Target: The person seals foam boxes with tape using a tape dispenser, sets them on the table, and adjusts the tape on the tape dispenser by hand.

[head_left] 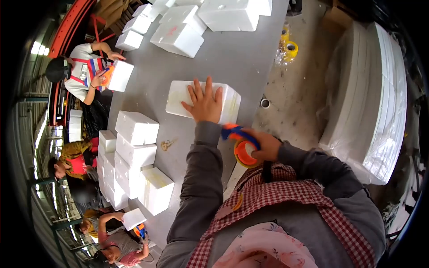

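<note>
A white foam box lies on the grey table in front of me, with strips of yellowish tape on its top and right end. My left hand rests flat on the box, its fingers spread. Close to the near right corner of the box, my right hand grips an orange and blue tape dispenser.
White foam boxes are stacked at the left, and more stand at the far end. Co-workers work along the left side. Yellow tape rolls and wrapped foam sheets are at the right.
</note>
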Available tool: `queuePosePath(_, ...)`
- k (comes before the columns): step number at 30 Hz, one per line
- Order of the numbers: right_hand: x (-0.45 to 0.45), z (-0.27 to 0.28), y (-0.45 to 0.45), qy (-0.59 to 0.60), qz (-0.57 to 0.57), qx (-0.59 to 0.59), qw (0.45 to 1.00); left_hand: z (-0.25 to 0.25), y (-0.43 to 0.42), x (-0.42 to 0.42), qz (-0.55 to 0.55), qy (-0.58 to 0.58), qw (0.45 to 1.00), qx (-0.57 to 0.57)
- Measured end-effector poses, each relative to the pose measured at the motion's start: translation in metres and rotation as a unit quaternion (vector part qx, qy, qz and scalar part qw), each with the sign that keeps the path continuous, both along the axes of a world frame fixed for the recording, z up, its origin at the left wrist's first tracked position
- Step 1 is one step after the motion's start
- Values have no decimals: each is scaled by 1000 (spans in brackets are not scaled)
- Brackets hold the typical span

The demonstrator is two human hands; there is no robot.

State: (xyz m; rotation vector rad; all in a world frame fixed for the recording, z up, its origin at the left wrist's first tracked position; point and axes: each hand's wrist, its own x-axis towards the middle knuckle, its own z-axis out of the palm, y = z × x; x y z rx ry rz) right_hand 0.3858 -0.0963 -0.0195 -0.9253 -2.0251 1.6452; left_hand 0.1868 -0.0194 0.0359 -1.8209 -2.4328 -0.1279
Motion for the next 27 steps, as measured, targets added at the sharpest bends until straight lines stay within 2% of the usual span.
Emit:
queuePosePath(1, -5, 0, 4, -3, 3, 10, 1000, 4, 0, -3, -13, -10, 1000, -5)
queuePosePath(3, -15, 2, -2, -130, 193, 109, 966, 7, -4, -17, -29, -19, 999, -8)
queuePosePath(4, -5, -6, -6, -49, 194, 116, 973, 1, -3, -31, -73, -137, 982, 107)
queuePosePath(5, 10, 3, -2, -11, 213, 100, 972, -2, -7, -41, -108, -252, 936, 221)
queuePosePath(7, 39, 9, 8, 160, 71, 16, 984, 7, -15, -62, -32, -460, 797, 390)
queuePosePath(8, 49, 1, 8, 215, -53, -237, 946, -4, -21, -83, 16, -526, 711, 466)
queuePosePath(9, 47, -5, 10, 309, -165, -341, 872, -38, -23, -115, 96, -596, 634, 483)
queuePosePath(10, 50, -44, 24, 356, -184, -367, 840, -75, -18, -148, 162, -660, 540, 496)
queuePosePath(11, 25, -33, 35, 453, -220, -349, 790, -96, -13, -164, 185, -688, 519, 473)
queuePosePath(12, 6, -35, 53, 511, -202, -330, 768, -114, -8, -168, 198, -729, 480, 446)
queuePosePath(13, -15, -41, 67, 511, -201, -338, 764, -125, -6, -174, 58, -796, 498, 340)
queuePosePath(14, -32, -44, 78, 512, -204, -344, 760, -128, 3, -161, 127, -797, 461, 369)
queuePosePath(15, -42, -39, 82, 504, -182, -345, 771, -129, 4, -155, 103, -803, 444, 385)
queuePosePath(16, -56, -30, 78, 511, -166, -363, 761, -160, 4, -163, 78, -779, 447, 434)
queuePosePath(17, -70, -22, 73, 517, -150, -383, 750, -168, -14, -162, 81, -769, 437, 459)
queuePosePath(19, -86, 17, 60, 489, -115, -385, 774, -169, -37, -154, 197, -577, 588, 531)
queuePosePath(21, -106, 33, 52, 460, -101, -392, 790, -93, -118, -159, 221, -531, 646, 501)
queuePosePath(23, -124, 37, 41, 444, 11, -479, 757, -19, -181, -157, 255, -418, 639, 593)
queuePosePath(24, -143, 45, 35, 400, 62, -486, 775, -25, -216, -180, 286, -451, 599, 597)
queuePosePath(25, -172, 58, 29, 358, 114, -487, 788, -3, -242, -192, 385, -377, 610, 581)
queuePosePath(26, -204, 76, 17, 332, 163, -509, 777, 4, -277, -209, 387, -272, 674, 568)
queuePosePath(27, -238, 99, 3, 306, 206, -529, 764, 52, -303, -215, 484, -287, 670, 484)
